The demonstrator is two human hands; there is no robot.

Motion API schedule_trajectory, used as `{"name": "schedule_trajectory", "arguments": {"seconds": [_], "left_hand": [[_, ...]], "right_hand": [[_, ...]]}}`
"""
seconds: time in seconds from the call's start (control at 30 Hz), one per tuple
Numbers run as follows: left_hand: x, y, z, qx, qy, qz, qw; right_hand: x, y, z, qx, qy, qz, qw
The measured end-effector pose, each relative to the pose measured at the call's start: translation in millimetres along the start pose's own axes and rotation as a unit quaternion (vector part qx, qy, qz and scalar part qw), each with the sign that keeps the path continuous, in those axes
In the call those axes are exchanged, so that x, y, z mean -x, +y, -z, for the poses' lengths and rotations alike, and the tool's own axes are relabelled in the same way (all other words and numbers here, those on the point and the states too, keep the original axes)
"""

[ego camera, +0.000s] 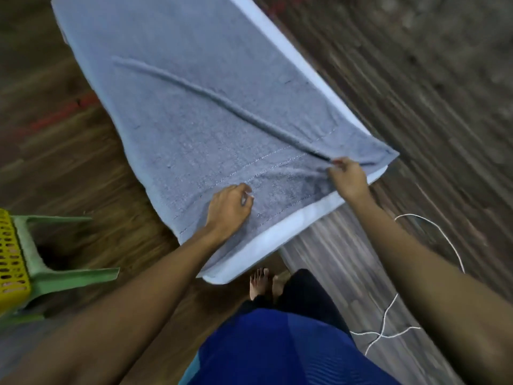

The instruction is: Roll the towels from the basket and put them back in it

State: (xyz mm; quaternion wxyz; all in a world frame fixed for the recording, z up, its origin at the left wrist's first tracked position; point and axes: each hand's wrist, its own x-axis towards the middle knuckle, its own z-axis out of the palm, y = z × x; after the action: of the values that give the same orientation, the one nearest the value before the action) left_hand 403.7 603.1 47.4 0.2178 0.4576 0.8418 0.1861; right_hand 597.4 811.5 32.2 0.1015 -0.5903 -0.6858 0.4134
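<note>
A grey-blue towel (pixel 200 107) lies spread flat over a pale table (pixel 280 240), its near hem running under both hands. The right hand (pixel 347 177) pinches a raised fold of the towel close to its near right corner, and a long crease runs from that pinch toward the far left. The left hand (pixel 230 208) rests on the near hem with fingers curled, though the blur hides whether it grips the cloth, while the yellow basket (pixel 11 259) sits on a green stool (pixel 55 276) at the far left, well apart from the towel.
</note>
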Motion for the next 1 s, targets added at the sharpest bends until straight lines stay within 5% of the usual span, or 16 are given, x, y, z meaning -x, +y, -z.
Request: {"name": "schedule_trajectory", "arguments": {"seconds": [0.23,0.53,0.77,1.0], "left_hand": [[-64.8,122.4,-12.3,0.029,-0.034,-0.082,0.996],[-194.2,317.9,-82.9,0.05,-0.068,-0.14,0.987],[-265.5,394.2,-119.0,0.133,-0.047,-0.063,0.988],[-301.8,350.5,-118.1,0.135,0.096,0.121,0.979]], "right_hand": [[13.9,32.5,68.0,-0.14,0.042,-0.038,0.989],[-95.5,95.4,239.7,-0.185,0.074,-0.054,0.978],[-196.6,93.7,330.6,-0.118,0.017,-0.042,0.992],[-293.3,31.4,296.9,0.011,-0.151,0.065,0.986]]}}
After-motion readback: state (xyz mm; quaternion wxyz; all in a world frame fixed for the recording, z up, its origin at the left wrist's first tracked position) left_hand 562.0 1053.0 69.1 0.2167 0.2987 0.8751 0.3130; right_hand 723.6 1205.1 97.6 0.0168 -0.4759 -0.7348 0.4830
